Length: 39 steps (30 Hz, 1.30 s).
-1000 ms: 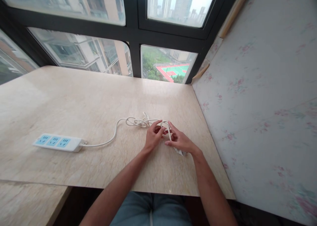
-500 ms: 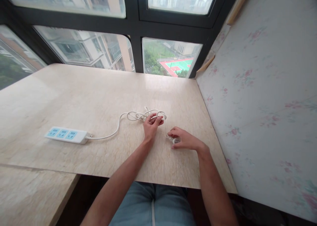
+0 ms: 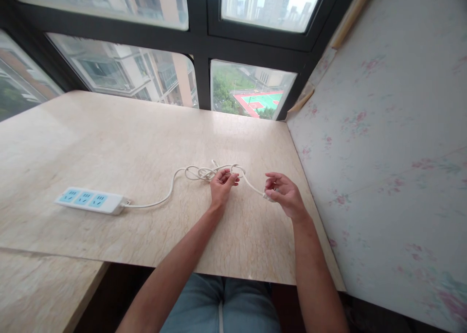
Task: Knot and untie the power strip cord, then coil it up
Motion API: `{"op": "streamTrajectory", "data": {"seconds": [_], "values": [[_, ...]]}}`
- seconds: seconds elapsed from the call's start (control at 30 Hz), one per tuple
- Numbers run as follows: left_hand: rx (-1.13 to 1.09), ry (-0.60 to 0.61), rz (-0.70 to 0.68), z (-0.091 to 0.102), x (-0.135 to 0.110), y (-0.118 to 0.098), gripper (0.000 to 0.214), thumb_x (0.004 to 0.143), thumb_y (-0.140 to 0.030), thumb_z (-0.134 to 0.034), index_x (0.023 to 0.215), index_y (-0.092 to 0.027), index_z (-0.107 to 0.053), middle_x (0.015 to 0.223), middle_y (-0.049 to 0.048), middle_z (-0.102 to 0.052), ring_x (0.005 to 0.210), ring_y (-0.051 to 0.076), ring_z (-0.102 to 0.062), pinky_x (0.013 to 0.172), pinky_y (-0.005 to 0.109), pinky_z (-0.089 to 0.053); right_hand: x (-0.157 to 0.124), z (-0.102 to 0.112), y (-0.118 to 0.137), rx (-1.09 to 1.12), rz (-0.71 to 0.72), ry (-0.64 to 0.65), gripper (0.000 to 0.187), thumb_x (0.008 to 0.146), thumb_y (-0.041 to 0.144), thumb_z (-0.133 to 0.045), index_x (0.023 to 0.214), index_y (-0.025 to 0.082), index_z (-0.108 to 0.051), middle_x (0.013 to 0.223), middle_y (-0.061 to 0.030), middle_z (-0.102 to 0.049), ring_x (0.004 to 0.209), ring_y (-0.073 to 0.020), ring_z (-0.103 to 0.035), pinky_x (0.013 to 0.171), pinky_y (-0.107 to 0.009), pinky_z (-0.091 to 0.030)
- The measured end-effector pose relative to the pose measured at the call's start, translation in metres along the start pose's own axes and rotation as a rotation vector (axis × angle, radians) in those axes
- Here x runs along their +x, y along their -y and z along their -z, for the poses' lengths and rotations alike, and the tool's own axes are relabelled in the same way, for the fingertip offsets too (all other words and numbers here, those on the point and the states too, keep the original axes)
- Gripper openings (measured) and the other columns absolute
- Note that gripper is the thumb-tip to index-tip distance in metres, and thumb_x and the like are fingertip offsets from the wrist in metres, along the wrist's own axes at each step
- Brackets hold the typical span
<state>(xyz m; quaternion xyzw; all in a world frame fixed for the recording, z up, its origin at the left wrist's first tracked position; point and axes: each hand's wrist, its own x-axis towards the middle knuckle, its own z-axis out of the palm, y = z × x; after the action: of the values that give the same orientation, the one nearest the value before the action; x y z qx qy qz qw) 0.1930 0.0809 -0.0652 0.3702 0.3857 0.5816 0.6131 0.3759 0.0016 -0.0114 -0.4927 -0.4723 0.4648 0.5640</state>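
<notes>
A white power strip (image 3: 89, 200) with blue socket faces lies on the marble-patterned counter at the left. Its white cord (image 3: 199, 173) runs right into a loose tangle of loops in the middle. My left hand (image 3: 223, 184) is closed on a loop of this cord, thumb against fingers. From there the cord stretches to the plug (image 3: 268, 196) at its end, which is mostly covered by my right hand (image 3: 284, 193). The right thumb and fingers are around the plug, with some fingers raised and curled.
The stone counter (image 3: 146, 133) reaches back to dark-framed windows (image 3: 200, 70). A wall with flowered paper (image 3: 365, 153) closes off the right side. A lower slab (image 3: 40, 284) sits at the front left, and my legs (image 3: 219, 304) are below the counter's front edge.
My right hand has moved right and slightly away from me with the plug, drawing the cord between the hands out sideways. The left hand stays nearly in place on the loop.
</notes>
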Motion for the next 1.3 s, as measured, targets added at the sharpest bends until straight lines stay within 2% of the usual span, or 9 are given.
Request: {"op": "streamTrajectory", "data": {"seconds": [0.13,0.2,0.33,0.53,0.67,0.9,1.1,1.2,1.3], "values": [[0.035,0.032,-0.025,-0.001,-0.001,0.005,0.041,0.065,-0.037,-0.082,0.09,-0.016,-0.058,0.074,0.0023,-0.069,0.065,0.016,-0.068,0.058,0.025,-0.054,0.01,-0.007,-0.004,0.171,0.067,-0.368,0.038,0.066,0.033,-0.08,0.098,0.021,-0.063,0.073,0.0035,-0.057,0.055,-0.0078,-0.05,0.042,-0.018,-0.032],[0.06,0.042,-0.037,-0.001,-0.001,0.006,0.04,0.066,-0.037,-0.081,0.09,-0.017,-0.057,0.074,0.0017,-0.069,0.066,0.016,-0.068,0.058,0.025,-0.053,0.014,-0.013,-0.01,0.195,0.067,-0.51,0.038,0.065,0.035,-0.081,0.094,0.02,-0.061,0.073,0.0027,-0.059,0.056,-0.0086,-0.054,0.04,-0.018,-0.028],[0.111,0.058,-0.067,0.0,-0.002,0.006,0.035,0.069,-0.036,-0.079,0.088,-0.018,-0.056,0.076,0.0015,-0.067,0.067,0.014,-0.067,0.058,0.023,-0.052,0.016,-0.023,-0.019,0.174,0.079,-0.621,0.04,0.065,0.04,-0.083,0.089,0.018,-0.059,0.076,-0.0007,-0.062,0.064,-0.0124,-0.062,0.042,-0.018,-0.034],[0.197,0.109,-0.116,0.0,-0.006,0.001,0.03,0.072,-0.035,-0.076,0.084,-0.019,-0.054,0.077,0.0009,-0.064,0.067,0.012,-0.063,0.057,0.021,-0.05,0.013,-0.032,-0.024,0.086,0.061,-0.649,0.041,0.072,0.053,-0.074,0.087,0.018,-0.058,0.072,-0.0023,-0.064,0.059,-0.0115,-0.059,0.042,-0.019,-0.038],[0.164,0.139,-0.089,0.001,-0.007,-0.001,0.031,0.072,-0.036,-0.076,0.083,-0.019,-0.052,0.08,0.0011,-0.064,0.069,0.013,-0.064,0.056,0.021,-0.051,0.013,-0.032,-0.021,0.198,0.001,-0.597,0.04,0.073,0.054,-0.072,0.089,0.021,-0.057,0.081,-0.0018,-0.064,0.069,-0.014,-0.066,0.042,-0.018,-0.036],[0.083,0.173,-0.056,0.005,-0.006,-0.01,0.034,0.068,-0.033,-0.08,0.08,-0.018,-0.053,0.082,0.0021,-0.065,0.069,0.011,-0.061,0.061,0.023,-0.052,0.012,-0.016,-0.01,0.598,-0.023,-0.326,0.028,0.074,0.032,-0.065,0.101,0.025,-0.062,0.107,-0.0048,-0.067,0.109,-0.0199,-0.064,0.066,-0.024,-0.053],[0.144,0.236,-0.045,0.005,-0.009,-0.018,0.031,0.068,-0.034,-0.08,0.076,-0.017,-0.055,0.075,0.0008,-0.063,0.063,0.011,-0.057,0.055,0.022,-0.045,0.013,-0.014,-0.006,0.547,0.029,-0.3,0.036,0.074,0.025,-0.073,0.108,0.025,-0.062,0.116,-0.0053,-0.066,0.12,-0.02,-0.057,0.071,-0.023,-0.055],[0.198,0.25,-0.115,0.007,-0.011,-0.019,0.026,0.072,-0.033,-0.078,0.078,-0.018,-0.058,0.076,0.0008,-0.062,0.065,0.011,-0.057,0.059,0.022,-0.045,0.013,-0.017,-0.007,0.519,0.04,-0.336,0.04,0.073,0.028,-0.077,0.11,0.024,-0.061,0.117,-0.0051,-0.066,0.118,-0.0197,-0.06,0.072,-0.023,-0.055],[0.346,0.171,-0.283,0.009,-0.012,-0.019,0.019,0.077,-0.03,-0.074,0.081,-0.018,-0.061,0.074,0.0,-0.06,0.065,0.01,-0.055,0.061,0.022,-0.044,0.012,-0.022,-0.01,0.444,0.056,-0.354,0.046,0.072,0.03,-0.08,0.112,0.025,-0.058,0.119,-0.0055,-0.066,0.111,-0.0196,-0.065,0.075,-0.024,-0.056]]}}
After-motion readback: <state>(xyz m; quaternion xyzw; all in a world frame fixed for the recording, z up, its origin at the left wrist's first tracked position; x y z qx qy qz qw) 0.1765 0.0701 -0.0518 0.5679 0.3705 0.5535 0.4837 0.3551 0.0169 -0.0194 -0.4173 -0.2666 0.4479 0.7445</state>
